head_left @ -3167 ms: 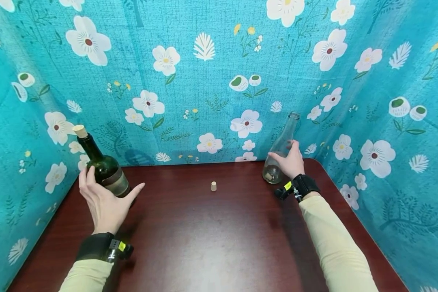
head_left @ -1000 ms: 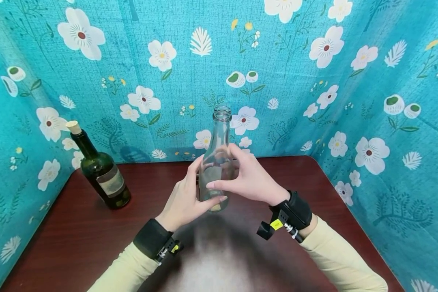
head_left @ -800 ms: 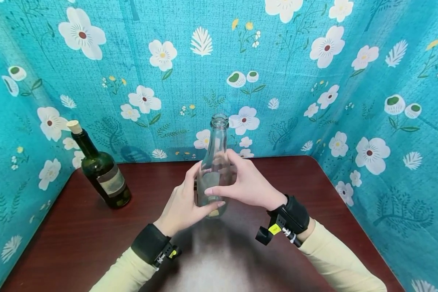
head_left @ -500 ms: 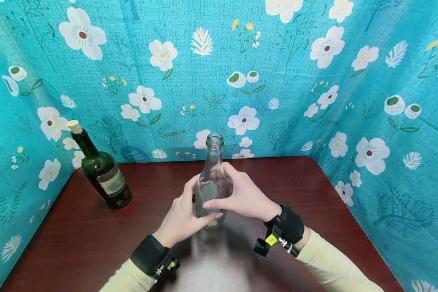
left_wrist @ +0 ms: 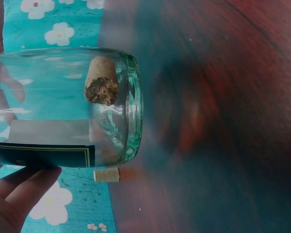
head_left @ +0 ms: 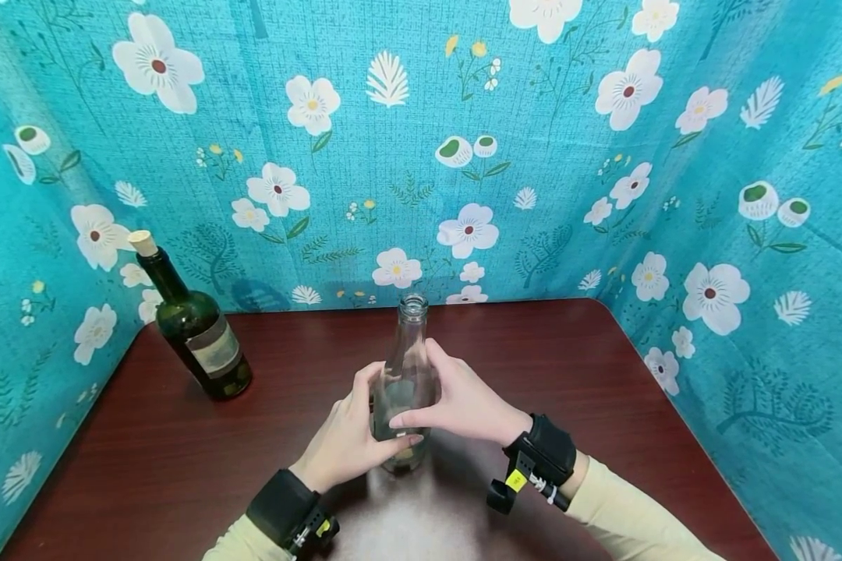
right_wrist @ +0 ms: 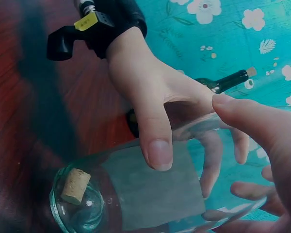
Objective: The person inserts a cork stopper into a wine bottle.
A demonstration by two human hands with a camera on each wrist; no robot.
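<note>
Now both my hands clasp the clear bottle upright, its long axis running straight up between them.

Head view: my left hand wraps the bottle from its own right side, my right hand from its left, fingers of both curled round the lower body; the open neck rises beyond my fingertips, and a green bottle stands corked well off to the left of my left hand. Left wrist view: the bottle base looks just clear of the table, a cork inside at the bottom, another cork lying on the table beyond. Right wrist view: left fingers press the glass above the inner cork; neither hand is nearer.
</note>
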